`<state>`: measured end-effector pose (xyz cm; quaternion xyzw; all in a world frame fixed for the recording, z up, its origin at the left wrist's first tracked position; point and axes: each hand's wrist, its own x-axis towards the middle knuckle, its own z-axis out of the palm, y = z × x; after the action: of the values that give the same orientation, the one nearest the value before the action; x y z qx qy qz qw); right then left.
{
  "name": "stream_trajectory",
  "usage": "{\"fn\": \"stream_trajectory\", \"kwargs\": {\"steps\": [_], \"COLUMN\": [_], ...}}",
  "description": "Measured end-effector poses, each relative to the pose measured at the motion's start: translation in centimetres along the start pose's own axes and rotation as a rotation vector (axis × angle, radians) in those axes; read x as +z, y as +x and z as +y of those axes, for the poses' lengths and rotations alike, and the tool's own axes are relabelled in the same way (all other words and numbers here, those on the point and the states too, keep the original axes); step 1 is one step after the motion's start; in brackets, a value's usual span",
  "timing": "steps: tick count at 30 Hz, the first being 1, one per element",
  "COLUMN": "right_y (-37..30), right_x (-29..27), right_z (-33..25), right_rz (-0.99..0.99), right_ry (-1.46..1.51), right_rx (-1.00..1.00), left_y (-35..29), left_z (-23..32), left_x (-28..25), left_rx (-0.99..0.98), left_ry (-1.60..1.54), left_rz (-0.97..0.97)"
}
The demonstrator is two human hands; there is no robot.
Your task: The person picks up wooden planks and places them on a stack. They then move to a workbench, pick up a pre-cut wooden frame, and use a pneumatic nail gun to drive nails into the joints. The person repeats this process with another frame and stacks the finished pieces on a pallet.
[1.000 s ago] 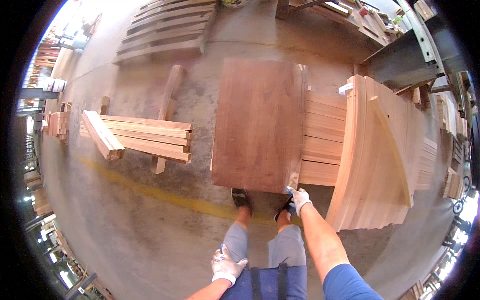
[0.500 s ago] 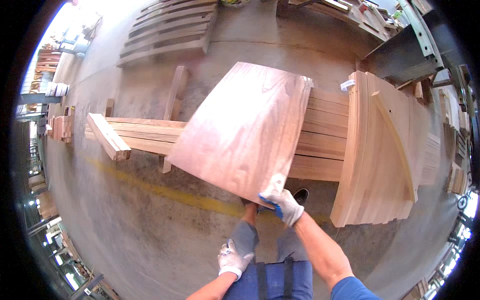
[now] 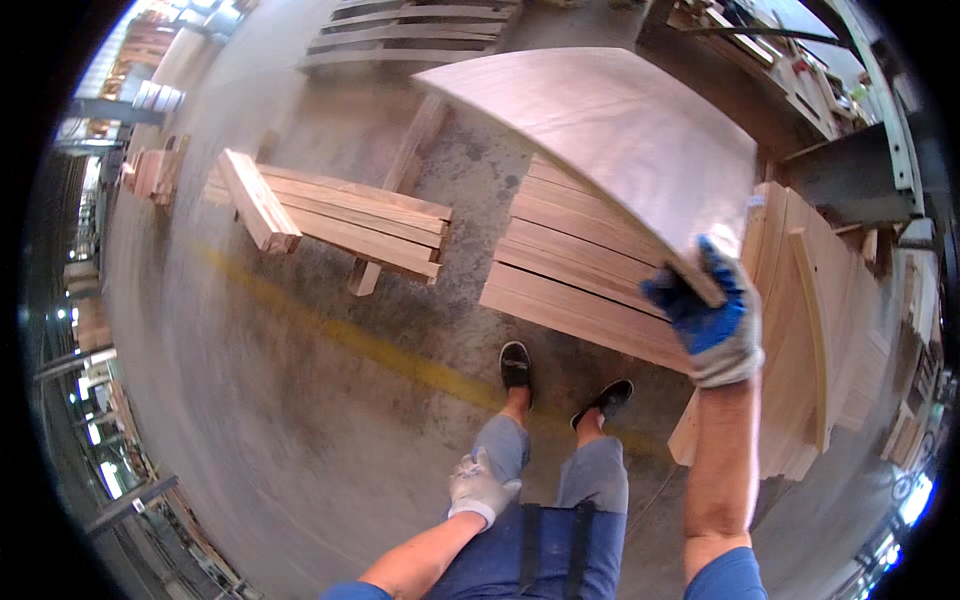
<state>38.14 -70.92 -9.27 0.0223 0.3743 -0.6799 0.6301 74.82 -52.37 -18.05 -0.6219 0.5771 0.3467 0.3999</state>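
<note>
My right hand (image 3: 722, 325), in a white glove with a blue palm, grips a broad flat wooden panel (image 3: 620, 125) by its near right corner. The panel is raised and tilted, its far end reaching up and to the left. Beneath it lies a row of wooden planks (image 3: 570, 270), partly covered by the panel. My left hand (image 3: 481, 488), in a pale glove, rests on my left thigh beside the blue apron (image 3: 480, 555). Its fingers lie loosely over the leg, and it holds nothing.
At left, a short timber piece (image 3: 258, 205) lies across long beams (image 3: 370, 215) on supports. A stack of wide boards (image 3: 845, 300) with a curved strip (image 3: 814, 330) on top stands at right. A slatted pallet (image 3: 410, 32) is at the back. A yellow line (image 3: 370, 345) crosses the floor.
My right hand has swung the panel up and to the right, off the beams, uncovering their ends and a gap before the planks. The left hand stays on my thigh.
</note>
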Motion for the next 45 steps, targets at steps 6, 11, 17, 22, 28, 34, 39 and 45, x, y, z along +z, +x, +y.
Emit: {"fn": "stream_trajectory", "kwargs": {"steps": [6, 11, 17, 22, 28, 34, 39, 45], "right_y": [-1.1, -3.6, -7.9, -14.5, -21.8, -23.0, -19.5, -12.1], "right_x": [-2.5, -5.1, -8.2, -3.4, -4.0, -6.0, 0.5, -9.8], "right_z": [-4.2, -3.0, -1.3, 1.0, 3.3, 5.6, 3.3, 6.7], "right_rz": [0.117, 0.217, 0.339, 0.372, 0.321, 0.282, 0.207, 0.266], "right_ry": [-0.14, -0.221, -0.275, -0.406, -0.18, -0.219, -0.238, -0.156], "right_rx": [-0.038, -0.005, 0.1, 0.145, 0.282, 0.335, 0.317, 0.428], "left_y": [-0.6, -0.7, -0.7, -0.4, 0.4, -1.0, -0.4, -2.2], "left_z": [-0.2, -0.4, -0.6, -1.0, -3.1, -5.9, -7.5, -6.7], "left_x": [-1.0, -1.5, -1.8, -1.9, -1.5, -3.0, -2.3, -2.3], "left_rx": [-0.003, -0.009, -0.028, -0.015, 0.034, 0.133, 0.087, 0.076], "left_ry": [-0.076, -0.1, -0.115, -0.149, -0.267, -0.361, -0.369, -0.374], "left_rz": [-0.026, -0.033, -0.038, -0.059, -0.065, -0.091, -0.152, -0.078]}}
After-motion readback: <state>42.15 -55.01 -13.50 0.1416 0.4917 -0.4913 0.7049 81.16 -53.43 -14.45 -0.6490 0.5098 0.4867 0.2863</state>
